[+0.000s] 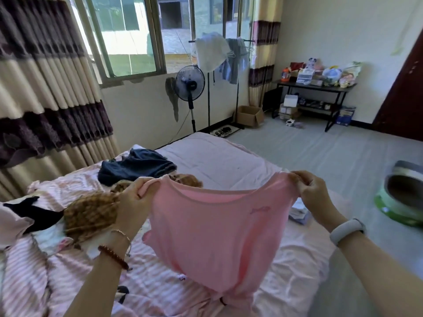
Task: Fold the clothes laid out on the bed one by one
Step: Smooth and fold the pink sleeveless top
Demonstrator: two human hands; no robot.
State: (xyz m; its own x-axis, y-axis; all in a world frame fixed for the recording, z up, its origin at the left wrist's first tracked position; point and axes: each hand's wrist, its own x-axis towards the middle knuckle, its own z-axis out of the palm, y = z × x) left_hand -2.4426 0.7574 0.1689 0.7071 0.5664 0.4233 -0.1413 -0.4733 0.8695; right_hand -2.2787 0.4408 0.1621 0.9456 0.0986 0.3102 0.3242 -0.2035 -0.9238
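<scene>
My left hand (135,197) pinches one shoulder of the pink top (212,229), fingers curled over bunched cloth; my right hand (313,191) pinches the other shoulder the same way. Between them the top hangs spread above the bed (229,156), its hem trailing down to the sheet. I judge it light, thin and very limp: it sags at the neckline and will crease wherever I let it drop, so the shoulder seams look like the best hold, with the cloth kept taut. A small darker-pink mark (259,210) sits on the chest, possibly a logo; I cannot read it. Farther out lie a brown checked garment (91,211) and a dark blue garment (137,165), unfolded.
</scene>
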